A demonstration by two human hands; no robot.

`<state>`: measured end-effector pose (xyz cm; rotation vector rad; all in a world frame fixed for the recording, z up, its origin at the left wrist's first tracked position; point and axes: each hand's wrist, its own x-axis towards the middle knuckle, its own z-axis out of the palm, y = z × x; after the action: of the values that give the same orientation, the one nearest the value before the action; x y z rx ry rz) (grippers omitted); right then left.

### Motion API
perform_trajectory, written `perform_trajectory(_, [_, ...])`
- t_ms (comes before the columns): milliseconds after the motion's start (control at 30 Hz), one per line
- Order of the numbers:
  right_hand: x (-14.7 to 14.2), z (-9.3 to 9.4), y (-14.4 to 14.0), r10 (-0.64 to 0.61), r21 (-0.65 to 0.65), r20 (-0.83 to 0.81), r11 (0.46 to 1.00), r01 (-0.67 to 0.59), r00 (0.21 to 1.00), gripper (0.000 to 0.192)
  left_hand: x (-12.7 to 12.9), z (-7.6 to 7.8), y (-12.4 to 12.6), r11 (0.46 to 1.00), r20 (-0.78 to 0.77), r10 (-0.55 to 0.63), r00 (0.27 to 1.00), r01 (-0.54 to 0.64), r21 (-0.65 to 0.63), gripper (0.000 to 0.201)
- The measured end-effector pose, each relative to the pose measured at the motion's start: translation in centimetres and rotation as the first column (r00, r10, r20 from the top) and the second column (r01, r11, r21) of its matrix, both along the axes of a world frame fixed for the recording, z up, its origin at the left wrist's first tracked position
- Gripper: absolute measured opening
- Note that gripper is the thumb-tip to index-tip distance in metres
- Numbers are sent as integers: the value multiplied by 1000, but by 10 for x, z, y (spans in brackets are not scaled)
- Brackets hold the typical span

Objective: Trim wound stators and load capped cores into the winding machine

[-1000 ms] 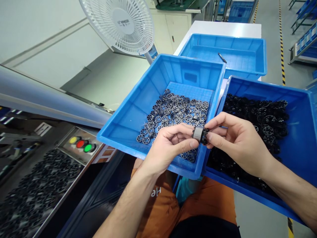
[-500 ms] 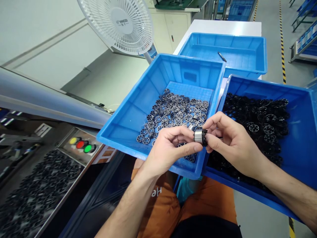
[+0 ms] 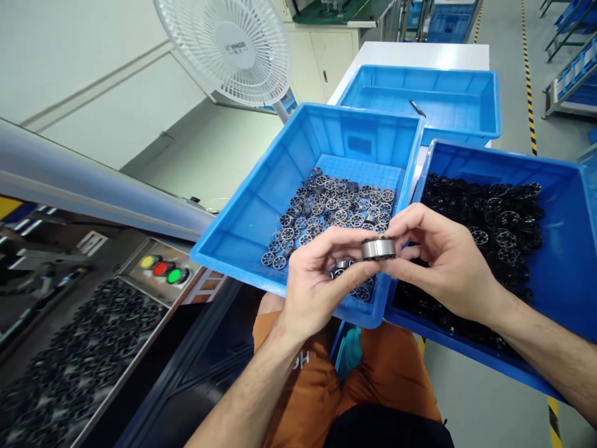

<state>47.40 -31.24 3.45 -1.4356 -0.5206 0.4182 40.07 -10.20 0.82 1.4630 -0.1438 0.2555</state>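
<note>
Between my two hands is a small round part with a silvery metal ring and black toothed edges (image 3: 378,249), its smooth band facing me. My left hand (image 3: 317,274) pinches it from the left with thumb and forefinger. From the other side, the thumb and fingers of my right hand (image 3: 436,261) grip its right edge. Both hands are above the near edge of a blue bin (image 3: 252,211) that holds many round spoked parts (image 3: 331,202) with metal rims. To the right, a second blue bin (image 3: 566,249) contains a heap of black spoked parts (image 3: 506,218).
Behind stands another blue bin (image 3: 420,132) with a pen-like object (image 3: 416,108) in it, on a white table (image 3: 429,55). A white fan (image 3: 236,46) is at the back. At left are yellow, red and green buttons (image 3: 163,269) and a tray of black parts (image 3: 79,348).
The ringed part has been turned from its side to lie flat, its metal band now running horizontally. My right hand has shifted its hold along with it. The view has moved slightly.
</note>
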Motion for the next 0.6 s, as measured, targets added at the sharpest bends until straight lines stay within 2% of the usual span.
perform_trajectory(133, [-1,4,-5,37,7,164,999,-39,986,42,-3,-4,4,980,289,52,956,-105,169,36])
perform_trajectory(200, [-3,5,-8,63,23,236,997,-70,970,38,-7,-6,4,964,363,65,929,-153,219,37])
perform_trajectory(300, [-8,6,-11,87,37,283,994,-102,955,29,-18,-10,0,965,379,109,919,-189,182,45])
perform_trajectory(400, [-14,5,-10,135,50,267,987,-154,954,28,-32,-6,-4,966,381,168,909,-228,119,47])
perform_trajectory(500, [-17,7,-8,203,73,242,971,-227,949,37,-48,8,-5,937,414,185,891,-287,199,38])
perform_trajectory(600, [-19,13,-11,257,36,306,959,-281,917,42,-64,22,-9,907,416,177,892,-312,283,40])
